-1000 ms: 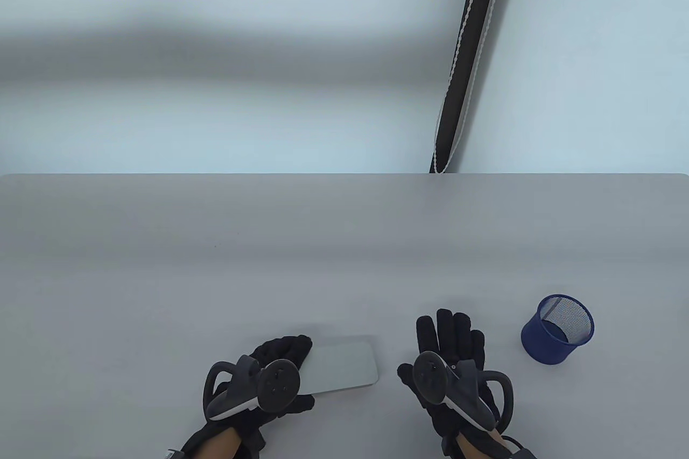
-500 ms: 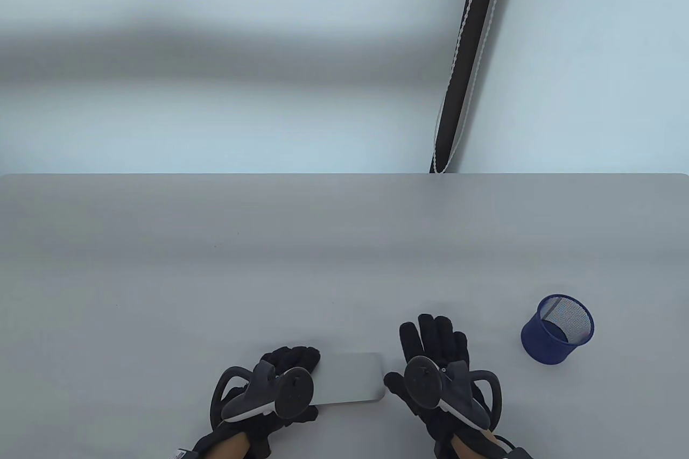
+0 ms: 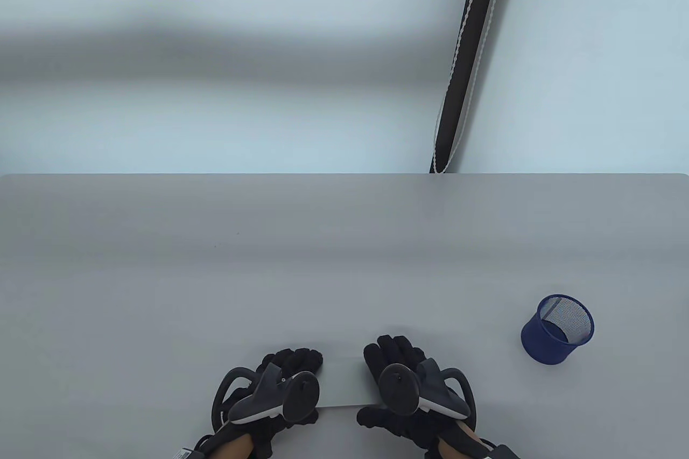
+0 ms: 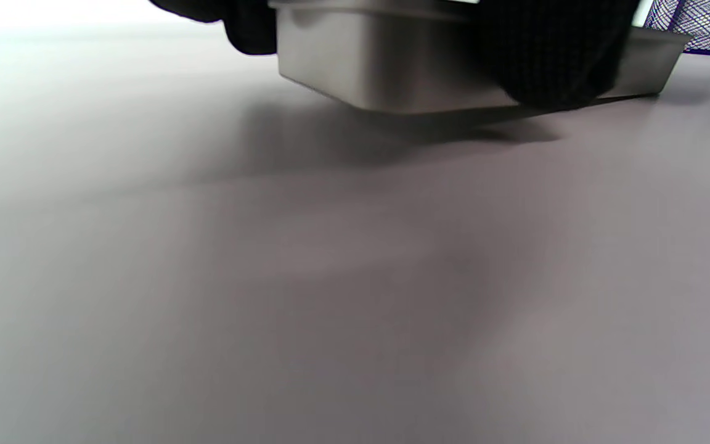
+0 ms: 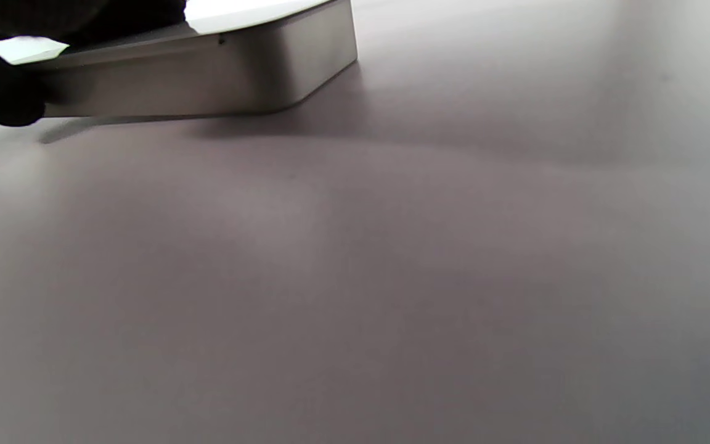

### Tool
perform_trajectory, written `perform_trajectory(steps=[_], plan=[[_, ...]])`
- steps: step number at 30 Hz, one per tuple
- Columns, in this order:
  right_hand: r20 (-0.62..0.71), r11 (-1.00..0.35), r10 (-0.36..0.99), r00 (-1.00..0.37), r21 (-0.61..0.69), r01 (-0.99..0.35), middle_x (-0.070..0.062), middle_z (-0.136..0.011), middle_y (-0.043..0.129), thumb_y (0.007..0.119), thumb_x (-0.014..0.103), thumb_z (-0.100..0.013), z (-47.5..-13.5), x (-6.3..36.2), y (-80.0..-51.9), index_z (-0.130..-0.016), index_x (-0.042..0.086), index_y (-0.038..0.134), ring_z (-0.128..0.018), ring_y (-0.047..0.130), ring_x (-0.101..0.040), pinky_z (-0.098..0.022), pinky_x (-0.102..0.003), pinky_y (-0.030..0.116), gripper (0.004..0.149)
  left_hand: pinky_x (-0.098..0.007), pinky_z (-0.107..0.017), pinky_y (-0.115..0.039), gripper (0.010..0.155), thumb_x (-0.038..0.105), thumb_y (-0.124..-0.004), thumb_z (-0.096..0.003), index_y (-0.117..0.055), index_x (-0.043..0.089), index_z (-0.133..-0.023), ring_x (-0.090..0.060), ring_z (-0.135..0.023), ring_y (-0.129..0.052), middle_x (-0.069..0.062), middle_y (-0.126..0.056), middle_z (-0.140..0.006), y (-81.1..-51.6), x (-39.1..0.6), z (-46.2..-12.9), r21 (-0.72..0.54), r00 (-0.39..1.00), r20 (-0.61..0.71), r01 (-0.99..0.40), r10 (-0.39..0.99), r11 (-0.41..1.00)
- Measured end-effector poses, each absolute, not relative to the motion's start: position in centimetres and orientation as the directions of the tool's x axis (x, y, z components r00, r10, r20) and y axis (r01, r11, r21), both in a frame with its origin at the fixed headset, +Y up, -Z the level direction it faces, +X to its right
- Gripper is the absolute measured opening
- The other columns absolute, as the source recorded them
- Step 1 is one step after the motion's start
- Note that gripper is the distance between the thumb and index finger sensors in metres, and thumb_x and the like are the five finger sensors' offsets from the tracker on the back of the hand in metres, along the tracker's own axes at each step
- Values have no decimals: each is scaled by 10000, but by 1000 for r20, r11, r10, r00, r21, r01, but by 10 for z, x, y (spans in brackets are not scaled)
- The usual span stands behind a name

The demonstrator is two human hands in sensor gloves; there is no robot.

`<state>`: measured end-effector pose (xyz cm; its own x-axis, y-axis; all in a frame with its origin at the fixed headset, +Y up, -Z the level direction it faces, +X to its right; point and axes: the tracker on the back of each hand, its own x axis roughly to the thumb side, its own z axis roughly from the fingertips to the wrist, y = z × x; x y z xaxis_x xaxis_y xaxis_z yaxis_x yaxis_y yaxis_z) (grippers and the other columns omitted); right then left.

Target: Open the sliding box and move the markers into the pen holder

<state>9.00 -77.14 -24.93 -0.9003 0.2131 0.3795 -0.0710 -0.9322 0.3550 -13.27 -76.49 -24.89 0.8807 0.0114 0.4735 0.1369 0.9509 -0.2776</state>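
now that the right hand (image 3: 401, 381) has joined the left hand (image 3: 280, 378) gripping the sliding box (image 3: 344, 381) between them, opening can begin; lid unmoved.

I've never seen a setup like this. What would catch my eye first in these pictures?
Probably the two black-gloved hands at the table's near edge, the left hand and right hand, each with a controller-like tracker strapped on its back, gripping the two ends of a flat grey box between them. Next, the blue mesh pen holder standing alone to the right on the plain grey table.
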Motion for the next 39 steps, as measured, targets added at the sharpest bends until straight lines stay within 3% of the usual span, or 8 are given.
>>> perform_trajectory(steps=[8,18,39], plan=[[411,-930,190,-892,366,-30,43,-1087,214,681,662,-365,-248,80,-779,-1004,280,205,-1038,222,-274,-783,-475,306,883,-466,-821,-573,725,653,-636,-496,-386,327,-1093,-239,-1096,-598,95,-467,-1188,-768,-129,-247,-275,870,492,164,-7,947],[384,-967,78,-920,254,24,53,-1055,359,653,622,-427,-251,70,-782,-966,311,331,-986,432,-250,-748,-439,442,701,-455,-823,-573,729,656,-635,-490,-375,332,-1088,-230,-1092,-597,94,-463,-1184,-769,-126,-246,-271,866,500,180,-21,946],[415,-959,62,-908,275,61,24,-1035,434,674,640,-405,-250,69,-781,-953,319,353,-948,498,-306,-727,-458,474,712,-419,-816,-628,768,717,-628,-451,-385,345,-1077,-194,-1063,-663,73,-539,-1161,-763,-122,-250,-253,821,555,319,-133,913]])
